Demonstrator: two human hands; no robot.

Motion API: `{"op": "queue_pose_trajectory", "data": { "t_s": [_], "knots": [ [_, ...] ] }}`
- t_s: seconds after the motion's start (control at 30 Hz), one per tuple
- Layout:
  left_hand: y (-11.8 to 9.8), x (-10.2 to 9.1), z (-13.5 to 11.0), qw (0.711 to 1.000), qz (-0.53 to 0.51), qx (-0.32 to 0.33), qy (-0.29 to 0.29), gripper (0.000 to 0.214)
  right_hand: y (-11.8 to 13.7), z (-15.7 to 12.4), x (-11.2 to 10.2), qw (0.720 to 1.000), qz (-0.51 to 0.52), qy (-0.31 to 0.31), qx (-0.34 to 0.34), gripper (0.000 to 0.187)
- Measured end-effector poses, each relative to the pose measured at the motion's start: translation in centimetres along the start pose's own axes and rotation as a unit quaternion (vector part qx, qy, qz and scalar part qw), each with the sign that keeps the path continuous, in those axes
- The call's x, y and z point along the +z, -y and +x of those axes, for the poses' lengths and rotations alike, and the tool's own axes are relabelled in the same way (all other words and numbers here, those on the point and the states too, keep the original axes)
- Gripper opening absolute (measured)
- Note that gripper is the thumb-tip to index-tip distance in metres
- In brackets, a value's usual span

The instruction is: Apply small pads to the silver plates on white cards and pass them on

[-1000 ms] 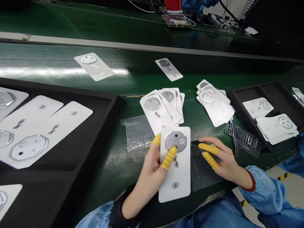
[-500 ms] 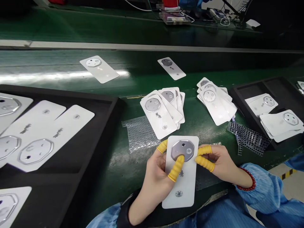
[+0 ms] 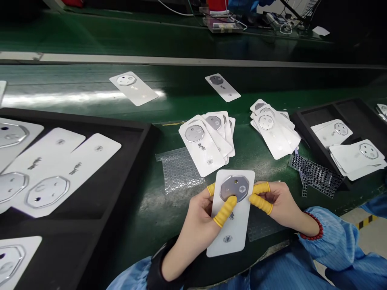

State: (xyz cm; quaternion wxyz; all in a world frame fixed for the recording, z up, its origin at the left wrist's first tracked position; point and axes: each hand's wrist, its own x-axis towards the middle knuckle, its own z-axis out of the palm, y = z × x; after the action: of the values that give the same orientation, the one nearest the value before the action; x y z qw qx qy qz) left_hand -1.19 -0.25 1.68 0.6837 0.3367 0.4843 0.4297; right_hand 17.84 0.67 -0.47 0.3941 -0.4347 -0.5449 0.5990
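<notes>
A white rectangular card (image 3: 229,237) with an octagonal metallic lens plate (image 3: 234,188) near its top end is held between my two hands, tilted slightly. My left hand (image 3: 196,221) grips its left side, with a yellow finger cot on the thumb pressing on the plate's lower edge. My right hand (image 3: 281,205) pinches the right edge with two yellow-cotted fingers. Just beyond the card lie a fanned pile of similar cards (image 3: 204,141) and a second pile (image 3: 273,131). Two single cards (image 3: 133,88) (image 3: 223,87) rest farther away on the green bench.
A black foam tray (image 3: 142,133) holding large white cards fills the left side, and a smaller black tray (image 3: 311,133) with cards sits at right. Bubble wrap (image 3: 178,169) and a dark dotted film strip (image 3: 316,175) lie on the bench.
My right hand has moved in from beside the card and now holds its right edge. The card has turned slightly clockwise between my hands.
</notes>
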Motion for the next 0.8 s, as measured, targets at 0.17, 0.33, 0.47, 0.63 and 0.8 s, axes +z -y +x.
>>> {"op": "queue_pose_trajectory", "data": {
  "t_s": [0.17, 0.33, 0.47, 0.63, 0.8],
  "knots": [
    [0.1, 0.4, 0.0, 0.999, -0.003, -0.008, -0.035, 0.026, 0.0, -0.1, 0.2, 0.999, -0.036, 0.018, -0.026, 0.018],
    [0.6, 0.5, -0.4, 0.997, 0.053, 0.033, -0.053, 0.02, 0.1, 0.1, 0.0, 0.995, -0.086, 0.034, -0.044, 0.021],
    [0.5, -0.4, 0.0, 0.986, 0.126, 0.073, -0.085, 0.034, -0.5, -0.4, -1.5, 0.945, -0.289, 0.014, -0.149, 0.025],
    [-0.1, -2.0, 1.0, 0.948, 0.23, 0.139, -0.172, 0.056, -1.7, -1.6, -4.6, 0.826, -0.532, 0.011, -0.187, 0.021],
    [0.8, -1.1, 0.9, 0.956, 0.284, 0.067, -0.04, 0.038, 0.4, -0.3, -5.5, 0.861, -0.426, 0.076, -0.266, 0.019]
  ]
}}
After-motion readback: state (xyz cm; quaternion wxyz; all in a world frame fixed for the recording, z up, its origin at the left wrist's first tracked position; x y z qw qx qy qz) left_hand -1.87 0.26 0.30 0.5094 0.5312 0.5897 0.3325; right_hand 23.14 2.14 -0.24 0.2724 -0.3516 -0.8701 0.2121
